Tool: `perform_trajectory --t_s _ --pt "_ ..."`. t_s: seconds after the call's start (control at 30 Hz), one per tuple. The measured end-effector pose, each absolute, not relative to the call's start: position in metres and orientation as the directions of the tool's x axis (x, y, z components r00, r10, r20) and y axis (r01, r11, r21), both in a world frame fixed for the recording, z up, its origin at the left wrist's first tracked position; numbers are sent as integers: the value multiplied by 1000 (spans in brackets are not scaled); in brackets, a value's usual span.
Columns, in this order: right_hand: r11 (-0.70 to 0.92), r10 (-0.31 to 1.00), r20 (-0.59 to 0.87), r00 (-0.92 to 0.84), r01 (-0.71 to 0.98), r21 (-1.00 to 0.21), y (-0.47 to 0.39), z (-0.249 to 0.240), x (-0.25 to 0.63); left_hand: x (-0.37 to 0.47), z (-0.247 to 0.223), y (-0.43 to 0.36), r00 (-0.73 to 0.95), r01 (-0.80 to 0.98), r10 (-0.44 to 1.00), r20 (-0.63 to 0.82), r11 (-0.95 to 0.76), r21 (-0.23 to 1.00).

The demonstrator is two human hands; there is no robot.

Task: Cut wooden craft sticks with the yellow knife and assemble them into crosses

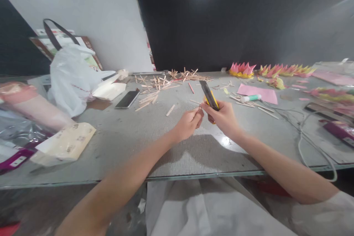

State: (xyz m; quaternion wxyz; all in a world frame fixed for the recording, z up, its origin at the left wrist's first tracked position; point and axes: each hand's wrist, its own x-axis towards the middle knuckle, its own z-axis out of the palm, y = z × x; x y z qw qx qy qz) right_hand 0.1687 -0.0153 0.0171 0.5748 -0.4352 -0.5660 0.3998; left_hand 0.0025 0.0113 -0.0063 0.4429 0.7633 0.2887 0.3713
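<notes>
While facing a wide grey worktop, see a white plastic bag at the left and pink-and-yellow paper flowers along the back right. Find a pink sheet lying flat, right of both hands. Hold the left hand and right hand just beside each other over the middle. Notice a dark phone farther left. Grip a yellow-and-black cutter with curled right fingers, angled up and away. Spot a white-and-green tube by the pink sheet and loose wooden sticks beside the phone. Pinch a small thin piece between left thumb and fingertips, near the cutter, too blurred to identify.
</notes>
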Motion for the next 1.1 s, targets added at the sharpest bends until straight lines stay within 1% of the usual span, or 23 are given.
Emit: perform_trajectory --t_s 0.17,0.27,0.47,0.67,0.8,0.93,1.1 --pt "270 963 268 28 -97 -958 -14 17 168 3 -4 10 561 98 767 312 -435 895" --pt "247 969 246 18 -134 -960 -13 18 167 3 -5 10 558 96 768 314 -436 895" --pt "235 971 237 -13 -104 -966 -13 18 169 2 -8 11 545 126 775 319 -452 883" --pt "224 967 238 -91 -141 -964 -15 20 171 2 -7 10 533 162 782 323 -469 868" --pt "230 967 243 -73 -149 -962 -15 21 170 2 -5 10 541 168 772 334 -488 857" --pt "239 970 243 -23 -107 -965 -15 20 170 2 -6 9 541 179 765 348 -509 842" --pt "249 963 256 -81 -84 -965 -14 20 172 1 -7 9 532 215 781 327 -498 840"
